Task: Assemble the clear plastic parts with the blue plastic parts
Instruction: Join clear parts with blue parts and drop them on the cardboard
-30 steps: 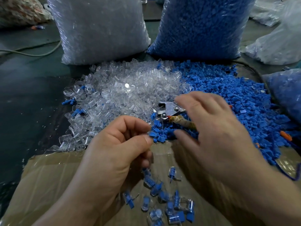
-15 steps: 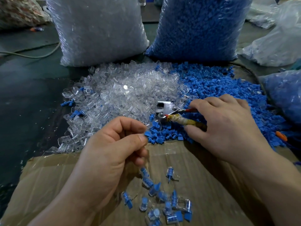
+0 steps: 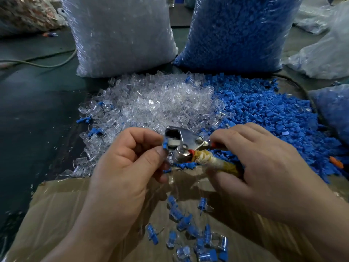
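Honestly, the left hand (image 3: 122, 171) pinches 1 blue part (image 3: 165, 145) against the head of the metal press tool (image 3: 182, 143), and the right hand (image 3: 264, 163) grips its wrapped handle. The part looks tiny, light, stiff, probably slick, so I'd pinch its flat sides.

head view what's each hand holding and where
The left hand pinches a blue part by one end; right hand grips the metal tool by its wrapped handle.

White bag (image 3: 120, 35) and blue bag (image 3: 236, 31) close the far side, clear pile (image 3: 166, 103) and blue pile (image 3: 273, 114) before them; floor (image 3: 37, 114) at left gives passage.
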{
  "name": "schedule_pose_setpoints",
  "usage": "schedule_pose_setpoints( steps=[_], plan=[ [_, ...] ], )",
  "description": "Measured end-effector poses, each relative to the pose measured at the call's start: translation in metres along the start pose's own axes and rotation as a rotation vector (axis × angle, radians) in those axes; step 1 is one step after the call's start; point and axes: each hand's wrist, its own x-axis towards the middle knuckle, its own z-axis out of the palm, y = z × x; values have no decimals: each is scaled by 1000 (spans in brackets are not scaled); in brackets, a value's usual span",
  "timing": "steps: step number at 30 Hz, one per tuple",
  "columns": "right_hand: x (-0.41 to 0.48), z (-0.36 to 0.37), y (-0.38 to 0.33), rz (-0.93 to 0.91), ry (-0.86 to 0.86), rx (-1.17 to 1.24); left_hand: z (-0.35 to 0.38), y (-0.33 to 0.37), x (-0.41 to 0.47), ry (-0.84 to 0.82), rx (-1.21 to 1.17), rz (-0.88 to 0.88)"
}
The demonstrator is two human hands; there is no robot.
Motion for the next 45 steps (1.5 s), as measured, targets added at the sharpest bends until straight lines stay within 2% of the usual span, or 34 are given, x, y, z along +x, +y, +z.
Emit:
schedule_pose_setpoints(
  steps=[14, 22, 25, 29, 32, 34, 36, 39, 42, 45],
  plan=[
    [2, 2, 0, -38, -41, -19, 1, 2, -2, -21, 100, 144],
    [0, 2, 2, -30, 5, 45, 2, 5, -2, 12, 164, 182],
    [3, 3, 10, 19, 22, -34, 0, 9, -2, 73, 207, 122],
    [17, 8, 19, 111, -11, -210, 4, 11, -2, -34, 292, -119],
    [24, 11, 19, 141, -73, -232, 10, 15, -4, -30, 360, -151],
    [24, 11, 17, 145, -55, -222, 11, 16, -4, -10, 377, -146],
    [20, 10, 11, 109, 48, -175, 13, 14, -6, -5, 419, -130],
    [12, 10, -14, -57, 194, -94, 17, 9, -11, 2, 520, -48],
    [8, 19, -30, -242, 185, -57, 17, 8, -13, 24, 587, 64],
    [6, 21, -28, -236, 214, -17, 18, 13, -16, 5, 624, 155]
  ],
)
